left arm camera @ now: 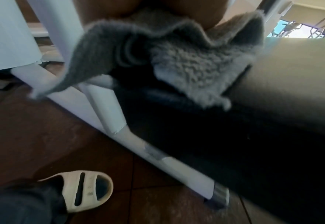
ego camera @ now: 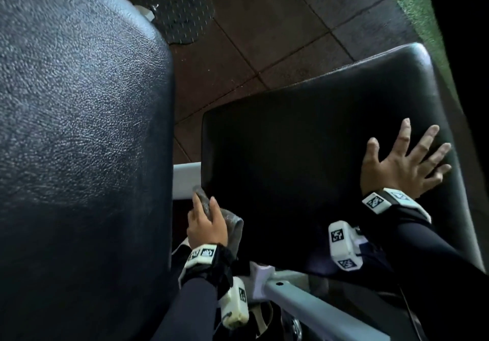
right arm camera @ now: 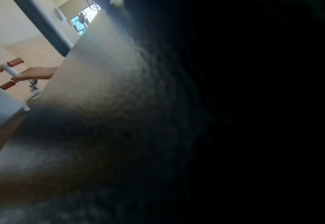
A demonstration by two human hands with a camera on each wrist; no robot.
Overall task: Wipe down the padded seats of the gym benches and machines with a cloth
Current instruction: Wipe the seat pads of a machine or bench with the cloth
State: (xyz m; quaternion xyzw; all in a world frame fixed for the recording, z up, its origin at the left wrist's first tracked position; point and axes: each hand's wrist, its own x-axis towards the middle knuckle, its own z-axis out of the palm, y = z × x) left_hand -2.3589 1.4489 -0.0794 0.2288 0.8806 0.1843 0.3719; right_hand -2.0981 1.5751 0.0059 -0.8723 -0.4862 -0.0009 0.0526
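Note:
A black padded seat [ego camera: 304, 160] fills the middle of the head view. At its near left corner my left hand [ego camera: 207, 223] grips a grey fluffy cloth [ego camera: 232, 224] against the seat's side edge. The left wrist view shows the cloth [left arm camera: 186, 60] bunched under the palm and hanging over the seat's dark edge [left arm camera: 272, 91]. My right hand [ego camera: 404, 160] lies flat on the right part of the seat, fingers spread and straight. The right wrist view is mostly dark, with only the blurred seat surface [right arm camera: 104, 78] close to the lens.
A large black padded backrest [ego camera: 79, 129] stands close on the left. White frame tubes [left arm camera: 108, 109] run under the seat. Brown floor tiles [ego camera: 277, 36] and a green turf strip [ego camera: 412, 4] lie beyond. My sandalled foot [left arm camera: 86, 191] stands beside the frame. A brown bench [right arm camera: 33, 74] stands farther off.

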